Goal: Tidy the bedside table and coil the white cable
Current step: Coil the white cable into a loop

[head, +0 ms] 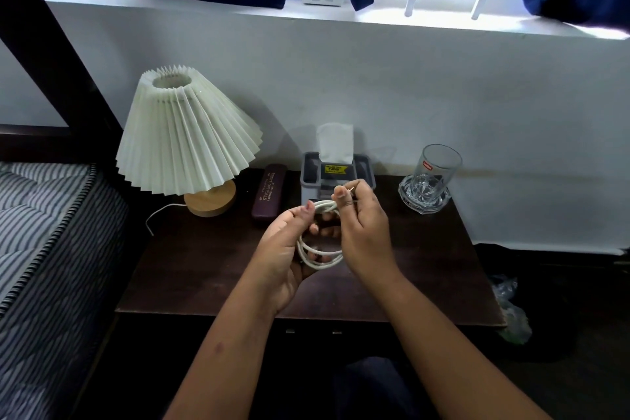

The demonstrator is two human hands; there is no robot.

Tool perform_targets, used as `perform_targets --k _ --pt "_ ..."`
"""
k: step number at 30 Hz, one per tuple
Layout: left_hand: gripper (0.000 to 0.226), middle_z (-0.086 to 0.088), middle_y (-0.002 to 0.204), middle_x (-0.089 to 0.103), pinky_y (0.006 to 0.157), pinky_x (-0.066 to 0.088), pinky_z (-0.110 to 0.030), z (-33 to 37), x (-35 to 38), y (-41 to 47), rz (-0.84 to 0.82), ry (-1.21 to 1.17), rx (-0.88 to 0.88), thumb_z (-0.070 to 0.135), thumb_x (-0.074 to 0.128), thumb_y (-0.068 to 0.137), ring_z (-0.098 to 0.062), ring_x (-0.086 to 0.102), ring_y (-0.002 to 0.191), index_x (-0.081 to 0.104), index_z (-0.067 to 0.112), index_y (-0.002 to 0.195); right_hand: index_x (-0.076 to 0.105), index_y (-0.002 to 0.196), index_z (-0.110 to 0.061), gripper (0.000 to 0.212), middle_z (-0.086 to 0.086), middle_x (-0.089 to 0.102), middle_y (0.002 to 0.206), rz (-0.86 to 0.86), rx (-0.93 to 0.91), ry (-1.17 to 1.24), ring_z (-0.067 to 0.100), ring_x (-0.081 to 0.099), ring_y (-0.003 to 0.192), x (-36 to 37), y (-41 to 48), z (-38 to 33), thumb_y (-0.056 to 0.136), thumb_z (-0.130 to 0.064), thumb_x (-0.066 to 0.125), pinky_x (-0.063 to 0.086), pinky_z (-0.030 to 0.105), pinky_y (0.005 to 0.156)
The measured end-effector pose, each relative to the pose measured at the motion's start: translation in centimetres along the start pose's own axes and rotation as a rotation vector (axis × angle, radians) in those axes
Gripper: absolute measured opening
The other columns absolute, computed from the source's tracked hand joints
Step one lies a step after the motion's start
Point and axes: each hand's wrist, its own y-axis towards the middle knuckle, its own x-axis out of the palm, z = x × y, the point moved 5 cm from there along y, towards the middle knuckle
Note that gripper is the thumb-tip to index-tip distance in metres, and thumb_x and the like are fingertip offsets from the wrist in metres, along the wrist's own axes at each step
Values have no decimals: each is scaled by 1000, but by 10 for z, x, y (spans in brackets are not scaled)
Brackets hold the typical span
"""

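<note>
The white cable hangs in several loops between both hands, above the middle of the dark bedside table. My left hand holds the loops from the left, thumb and fingers pinching the top of the bundle. My right hand grips the cable's top on the right and pinches its thin free end between thumb and forefinger. Part of the coil is hidden behind my right palm.
A pleated white lamp on a wooden base stands at the back left, its cord trailing. A maroon glasses case, a grey tissue holder and a clear glass on a glass coaster line the back. A striped mattress lies left.
</note>
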Motion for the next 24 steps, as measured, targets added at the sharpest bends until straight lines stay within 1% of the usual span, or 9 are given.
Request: perform_targets --k 1,3,5,7,11,15,17,20,24 --pt "23 2 67 69 48 53 -24 0 -1 0 15 23 9 31 54 87 -8 66 55 60 12 99 52 81 -5 22 27 59 87 -1 6 -3 34 63 75 -1 0 1 96 -20 48 56 47 67" --pt "15 3 68 70 49 54 -26 0 -3 2 70 44 48 22 50 92 -7 64 56 58 13 101 54 82 -5 19 27 61 89 -13 28 29 28 66 72 -2 2 3 95 -19 50 59 39 59" --pt "15 3 71 65 52 55 -28 0 -6 3 142 38 81 22 48 94 -8 59 60 58 15 102 56 81 -8 17 25 63 88 -21 69 80 17 66 68 -2 2 5 94 -19 52 58 30 54" --pt "12 1 75 59 50 55 -28 0 -6 3 185 15 99 22 48 94 -9 54 62 58 17 99 55 79 -10 17 22 64 84 -7 139 187 11 67 64 0 2 10 94 -18 52 57 26 52" --pt "12 0 75 61 47 53 -25 -1 -1 2 183 -14 116 20 45 96 -4 57 53 56 18 93 51 76 -12 22 17 61 82 61 289 432 14 67 64 5 -2 19 97 -20 46 56 25 53" --pt "15 6 67 67 46 53 -24 1 0 2 178 -27 142 18 42 96 -2 60 51 56 18 90 50 79 -11 24 20 62 85 71 458 595 20 66 69 12 -6 26 98 -23 42 59 30 57" --pt "15 2 73 65 46 53 -24 1 -2 2 215 -11 156 18 42 97 -6 59 56 55 18 91 51 82 -9 21 21 63 86 2 520 640 22 66 68 14 -5 26 98 -21 44 59 31 57" --pt "16 -4 81 56 51 53 -27 2 -8 2 301 15 167 16 40 97 -11 48 64 54 20 90 54 87 -11 11 16 64 91 -167 544 530 21 66 77 11 -4 25 95 -17 49 55 39 63" --pt "18 1 73 48 40 47 -17 4 -11 2 354 15 204 14 39 98 -6 43 54 53 21 89 57 95 -17 8 4 64 99 -318 564 391 16 65 85 7 -7 26 92 -24 55 56 41 73"
